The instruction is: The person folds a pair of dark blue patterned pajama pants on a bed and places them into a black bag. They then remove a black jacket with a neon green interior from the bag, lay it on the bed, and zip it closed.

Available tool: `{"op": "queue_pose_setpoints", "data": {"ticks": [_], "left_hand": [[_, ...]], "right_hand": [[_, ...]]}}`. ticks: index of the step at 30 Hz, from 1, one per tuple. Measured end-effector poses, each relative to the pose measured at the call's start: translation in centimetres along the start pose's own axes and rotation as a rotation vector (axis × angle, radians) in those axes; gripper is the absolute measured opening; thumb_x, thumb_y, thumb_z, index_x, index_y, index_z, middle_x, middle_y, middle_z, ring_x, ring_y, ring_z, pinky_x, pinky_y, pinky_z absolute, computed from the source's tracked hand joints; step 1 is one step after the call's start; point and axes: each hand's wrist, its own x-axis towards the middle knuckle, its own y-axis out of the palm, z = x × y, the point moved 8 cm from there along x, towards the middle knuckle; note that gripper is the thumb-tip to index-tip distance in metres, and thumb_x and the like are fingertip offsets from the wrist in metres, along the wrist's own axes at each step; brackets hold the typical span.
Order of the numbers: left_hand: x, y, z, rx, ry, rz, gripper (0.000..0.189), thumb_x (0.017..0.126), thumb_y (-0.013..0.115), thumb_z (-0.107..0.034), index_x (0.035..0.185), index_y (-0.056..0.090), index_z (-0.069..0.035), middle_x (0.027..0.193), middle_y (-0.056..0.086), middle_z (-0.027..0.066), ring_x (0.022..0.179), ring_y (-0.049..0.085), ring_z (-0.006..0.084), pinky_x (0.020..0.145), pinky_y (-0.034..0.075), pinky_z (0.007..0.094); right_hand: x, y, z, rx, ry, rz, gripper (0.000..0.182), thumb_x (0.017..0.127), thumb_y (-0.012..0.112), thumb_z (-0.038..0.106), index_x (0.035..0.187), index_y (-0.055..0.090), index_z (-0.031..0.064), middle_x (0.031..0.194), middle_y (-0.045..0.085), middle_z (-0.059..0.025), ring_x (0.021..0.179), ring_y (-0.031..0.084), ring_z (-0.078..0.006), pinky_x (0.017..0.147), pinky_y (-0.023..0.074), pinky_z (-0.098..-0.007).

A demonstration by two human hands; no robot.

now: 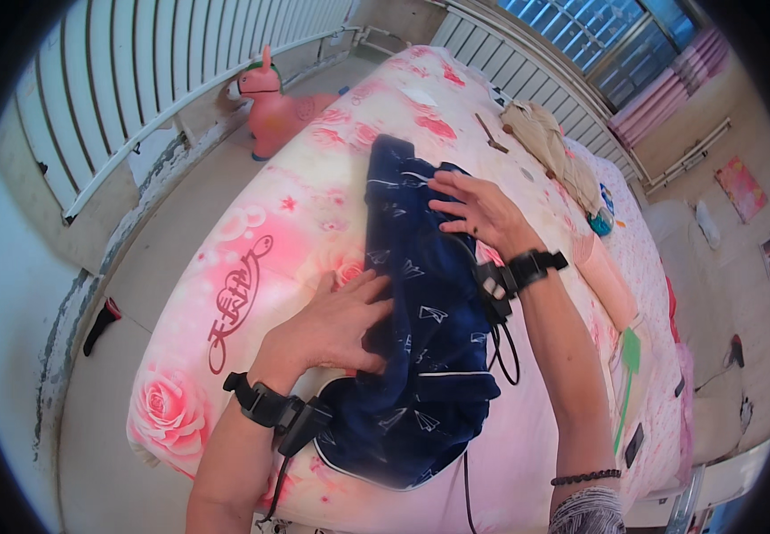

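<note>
A dark blue garment point(432, 314) with white paper-plane prints and white piping lies partly folded on a bed with a pink rose-patterned sheet point(251, 267). My left hand point(331, 327) rests at the garment's left edge, fingers spread over the cloth. Over its upper right part is my right hand point(478, 210), palm partly turned to the left, fingers apart; whether it touches the cloth I cannot tell. Neither hand grips anything. Both wrists carry black straps with small devices and cables.
Along the bed's right side lie a beige cloth bundle point(545, 147), a folded peach cloth point(602, 280), a green fly swatter point(631, 350) and a dark phone-like object point(635, 446). A pink inflatable animal point(278, 113) stands on the floor at left, near white railings.
</note>
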Motion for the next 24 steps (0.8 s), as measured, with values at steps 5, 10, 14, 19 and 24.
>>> {"op": "queue_pose_setpoints", "data": {"ticks": [5,10,14,19,24], "left_hand": [[0.0,-2.5,1.1,-0.267,-0.127,-0.050,0.042,0.072,0.071,-0.032,0.094,0.065,0.003,0.104,0.061,0.0173,0.090,0.062,0.0246,0.073,0.048,0.0365],[-1.6,-7.4,-4.8,-0.611,0.120,-0.493,0.021,0.074,0.072,-0.014,0.085,0.062,0.001,0.076,0.060,0.0109,0.065,0.059,0.0213,0.061,0.048,0.0313],[-1.0,-4.1,-5.9,-0.106,0.178,-0.346,0.027,0.071,0.073,-0.027,0.079,0.065,-0.002,0.071,0.061,0.0124,0.067,0.060,0.0311,0.062,0.048,0.0397],[-0.6,-0.7,-1.7,-0.088,-0.088,0.078,0.031,0.067,0.073,-0.034,0.066,0.067,-0.004,0.062,0.061,0.0134,0.067,0.062,0.0310,0.061,0.048,0.0395],[-0.5,-0.1,-1.0,-0.171,-0.114,0.104,0.035,0.064,0.075,-0.035,0.063,0.061,-0.003,0.060,0.057,0.0128,0.066,0.060,0.0299,0.059,0.046,0.0386]], "right_hand": [[-2.3,-3.6,-0.2,-0.100,0.012,-0.187,0.038,0.091,0.057,0.027,0.114,0.057,-0.0027,0.109,0.064,-0.0155,0.094,0.064,-0.0199,0.076,0.0544,-0.0324],[-2.6,-3.5,-0.3,-0.056,0.051,-0.005,0.046,0.090,0.059,0.027,0.122,0.052,-0.0053,0.111,0.062,-0.0173,0.091,0.064,-0.0212,0.078,0.0545,-0.0318],[-1.1,1.3,-0.4,-0.048,0.054,0.251,0.056,0.091,0.059,0.032,0.134,0.042,0.0000,0.126,0.056,-0.0155,0.097,0.062,-0.0199,0.080,0.0529,-0.0306],[2.9,-1.0,-4.2,-0.238,0.101,0.186,0.061,0.090,0.061,0.037,0.138,0.041,0.0067,0.135,0.049,-0.0083,0.106,0.056,-0.0175,0.083,0.0513,-0.0318],[4.0,-2.8,-1.9,-0.364,-0.140,-0.170,0.043,0.086,0.064,0.023,0.119,0.055,-0.0030,0.102,0.063,-0.0120,0.083,0.063,-0.0172,0.060,0.0556,-0.0269]]}}
